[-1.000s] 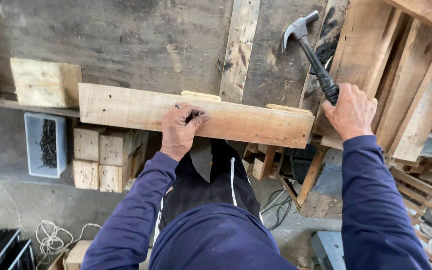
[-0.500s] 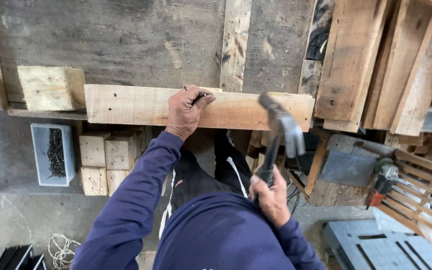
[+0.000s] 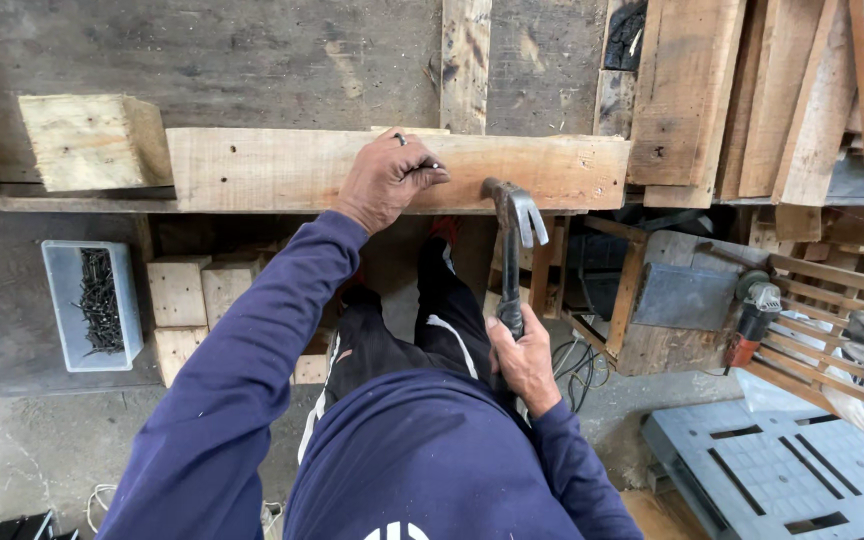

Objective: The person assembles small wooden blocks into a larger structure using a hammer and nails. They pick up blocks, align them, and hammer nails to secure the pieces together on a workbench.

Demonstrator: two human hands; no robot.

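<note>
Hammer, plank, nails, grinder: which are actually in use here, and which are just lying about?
In use:
right hand gripping the hammer
left hand pinching a nail on the plank

Lying about:
tub of nails
wooden block
angle grinder
grey pallet

pale plank [image 3: 282, 168], navy sleeve [image 3: 252, 350], grey pallet [image 3: 792, 470]

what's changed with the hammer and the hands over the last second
The right hand brought the claw hammer down from up over the stacked boards to close by the body, its head now at the plank's front edge. The left hand stays on the plank, pinching a nail.
</note>
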